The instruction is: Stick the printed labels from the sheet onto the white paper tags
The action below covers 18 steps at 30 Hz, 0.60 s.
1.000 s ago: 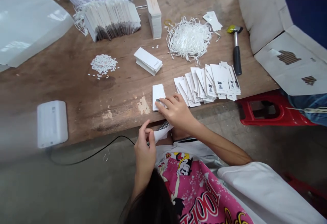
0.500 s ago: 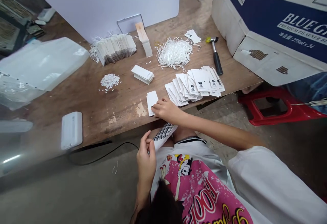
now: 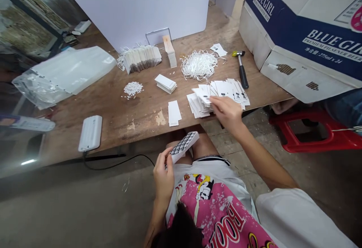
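Low over my lap, my left hand (image 3: 164, 170) is closed on a white sheet of black labels (image 3: 185, 143); the sheet bends slightly upward. My right hand (image 3: 228, 112) pinches the corner of a white card tag (image 3: 202, 94) with a small dark label, over a loose pile of similar tags (image 3: 226, 88) at the table edge. Plain white cards (image 3: 174, 113) lie to the left of that pile, near the table's front edge. Behind them sits a small stack of white cards (image 3: 165, 83).
On the wooden table (image 3: 144, 108) are a heap of white strings (image 3: 198, 65), small white bits (image 3: 132, 89), a row of strung tags (image 3: 141, 58), a taller card stack (image 3: 170, 52), a hammer (image 3: 242, 71), a power bank (image 3: 90, 133) and a plastic bag (image 3: 70, 69). A beer carton (image 3: 299, 33) stands right.
My right hand has moved from the plain white cards rightward to the tag pile, now with a tag in its fingers. My left hand keeps the label sheet. The camera view has shifted slightly.
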Tool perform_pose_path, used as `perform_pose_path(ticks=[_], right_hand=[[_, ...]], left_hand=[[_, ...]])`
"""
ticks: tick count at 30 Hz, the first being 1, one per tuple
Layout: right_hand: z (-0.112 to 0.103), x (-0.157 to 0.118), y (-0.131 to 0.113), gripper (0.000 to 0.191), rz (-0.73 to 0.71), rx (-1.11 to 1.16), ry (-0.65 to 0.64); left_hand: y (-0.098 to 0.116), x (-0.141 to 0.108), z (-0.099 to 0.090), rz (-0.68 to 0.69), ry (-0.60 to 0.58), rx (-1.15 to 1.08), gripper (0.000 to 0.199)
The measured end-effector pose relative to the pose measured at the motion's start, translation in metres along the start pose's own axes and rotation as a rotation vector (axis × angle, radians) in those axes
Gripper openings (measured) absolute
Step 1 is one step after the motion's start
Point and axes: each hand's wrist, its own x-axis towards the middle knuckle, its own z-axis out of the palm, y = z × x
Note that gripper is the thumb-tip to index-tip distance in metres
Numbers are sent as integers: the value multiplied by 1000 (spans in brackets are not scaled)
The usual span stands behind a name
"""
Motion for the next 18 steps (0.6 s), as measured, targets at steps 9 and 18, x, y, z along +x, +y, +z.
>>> perform_pose_path(ticks=[9, 18], right_hand=[[-45, -27, 29, 25, 152, -180, -71], [-72, -52, -10, 29, 637, 230, 93]], left_hand=[[8, -2, -5, 98, 114, 7, 22], [31, 29, -72, 141, 662, 151, 19]])
